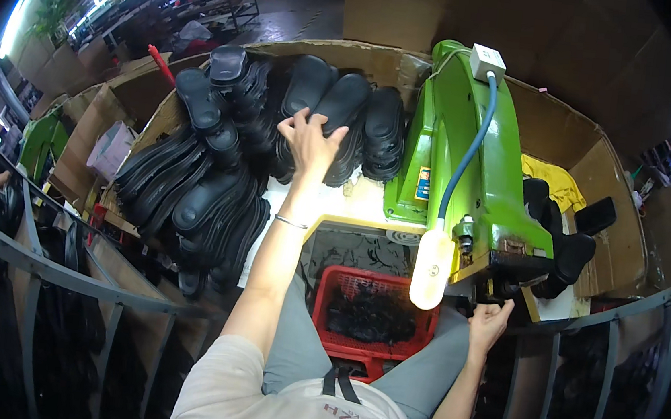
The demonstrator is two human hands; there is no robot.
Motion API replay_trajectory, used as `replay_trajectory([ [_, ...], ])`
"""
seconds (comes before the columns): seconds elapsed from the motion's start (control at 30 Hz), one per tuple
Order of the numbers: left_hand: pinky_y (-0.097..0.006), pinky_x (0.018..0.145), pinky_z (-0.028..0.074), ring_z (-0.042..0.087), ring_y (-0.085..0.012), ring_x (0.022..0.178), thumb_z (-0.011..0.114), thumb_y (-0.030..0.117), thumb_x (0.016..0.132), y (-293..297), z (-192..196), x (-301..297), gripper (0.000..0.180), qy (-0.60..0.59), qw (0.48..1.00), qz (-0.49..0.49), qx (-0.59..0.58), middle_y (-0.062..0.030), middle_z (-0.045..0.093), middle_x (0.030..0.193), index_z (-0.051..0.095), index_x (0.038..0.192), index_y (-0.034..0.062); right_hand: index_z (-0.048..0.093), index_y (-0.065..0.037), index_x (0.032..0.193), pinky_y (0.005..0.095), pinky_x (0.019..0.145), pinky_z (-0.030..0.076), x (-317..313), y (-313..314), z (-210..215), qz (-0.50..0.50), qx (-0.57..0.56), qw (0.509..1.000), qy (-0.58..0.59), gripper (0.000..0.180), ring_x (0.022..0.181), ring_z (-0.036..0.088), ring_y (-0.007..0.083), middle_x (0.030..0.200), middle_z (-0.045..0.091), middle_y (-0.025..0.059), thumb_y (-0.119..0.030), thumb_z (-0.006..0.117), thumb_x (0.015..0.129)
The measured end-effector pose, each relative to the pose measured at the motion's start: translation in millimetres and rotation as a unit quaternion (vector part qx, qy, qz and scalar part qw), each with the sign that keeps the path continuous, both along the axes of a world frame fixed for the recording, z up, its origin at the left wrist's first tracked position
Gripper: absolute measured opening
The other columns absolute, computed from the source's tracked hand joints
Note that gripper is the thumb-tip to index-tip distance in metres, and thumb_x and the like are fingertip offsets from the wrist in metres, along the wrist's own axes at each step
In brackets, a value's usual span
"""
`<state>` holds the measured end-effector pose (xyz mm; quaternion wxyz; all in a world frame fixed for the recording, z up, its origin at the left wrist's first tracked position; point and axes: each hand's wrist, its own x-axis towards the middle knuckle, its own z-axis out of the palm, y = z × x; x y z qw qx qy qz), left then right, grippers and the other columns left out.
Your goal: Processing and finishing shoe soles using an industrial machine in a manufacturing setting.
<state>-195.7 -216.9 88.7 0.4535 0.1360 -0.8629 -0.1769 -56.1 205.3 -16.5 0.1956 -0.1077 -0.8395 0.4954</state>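
My left hand [311, 144] reaches out over the stacks of black shoe soles [309, 82], fingers spread, with its fingertips at the near side of a middle stack. A bracelet sits on that wrist. Beside it stands another stack of soles [382, 125], close to a green machine [482, 151]. My right hand [487, 325] is low under the machine's head [518, 263], its fingers curled in. What those fingers hold, if anything, is too small and dark to make out. A white lamp [431, 269] on a blue flexible neck hangs in front of the machine.
Between my knees sits a red plastic basket [371, 344] with black scraps. More soles [192, 188] are piled at left. Cardboard walls [612, 188] surround the worktable, and a grey metal rail [102, 288] curves around me. Yellow cloth [552, 182] lies behind the machine at right.
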Motion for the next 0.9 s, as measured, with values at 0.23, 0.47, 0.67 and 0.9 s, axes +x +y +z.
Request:
replay_trajectory([
  [0.23, -0.033, 0.075, 0.047, 0.062, -0.0225, 0.083, 0.085, 0.010, 0.059, -37, -17, 29, 0.028, 0.136, 0.968, -0.110, 0.179, -0.0140, 0.065, 0.083, 0.059, 0.063, 0.0004, 0.044, -0.002, 0.120, 0.0259, 0.049, 0.038, 21, -40, 4, 0.071, -0.047, 0.996, -0.028, 0.040, 0.047, 0.046, 0.0095, 0.054, 0.047, 0.0022, -0.004, 0.061, 0.084],
  [0.47, -0.027, 0.062, 0.040, 0.048, -0.0153, 0.066, 0.078, -0.001, 0.060, 8, 40, 175, 0.032, 0.069, 0.949, -0.163, 0.262, -0.0052, 0.053, 0.075, 0.047, 0.064, 0.0020, 0.051, -0.002, 0.110, 0.0221, 0.043, 0.045, 47, -79, -10, 0.239, -0.284, 0.905, -0.208, 0.029, 0.049, 0.055, 0.0098, 0.065, 0.059, 0.0058, -0.015, 0.063, 0.087],
  [0.67, -0.026, 0.060, 0.037, 0.047, -0.0168, 0.070, 0.087, 0.006, 0.044, 40, 31, 263, 0.040, -0.032, 0.893, -0.393, 0.216, -0.0061, 0.051, 0.074, 0.050, 0.061, 0.0073, 0.043, 0.003, 0.127, 0.0410, 0.082, 0.051, 42, -110, -10, 0.410, -0.678, 0.547, -0.271, 0.064, 0.095, 0.062, 0.0326, 0.111, 0.059, 0.0237, -0.051, 0.041, 0.093],
  [0.9, -0.035, 0.088, 0.041, 0.052, -0.0250, 0.100, 0.088, 0.021, 0.057, 103, -43, 258, 0.046, -0.073, 0.766, -0.490, 0.409, -0.0135, 0.056, 0.105, 0.054, 0.086, 0.0076, 0.059, 0.005, 0.107, 0.0370, 0.086, 0.052, 66, -36, -2, 0.222, -0.653, 0.670, -0.276, 0.033, 0.092, 0.065, 0.0237, 0.101, 0.065, 0.0149, -0.002, 0.068, 0.076],
])
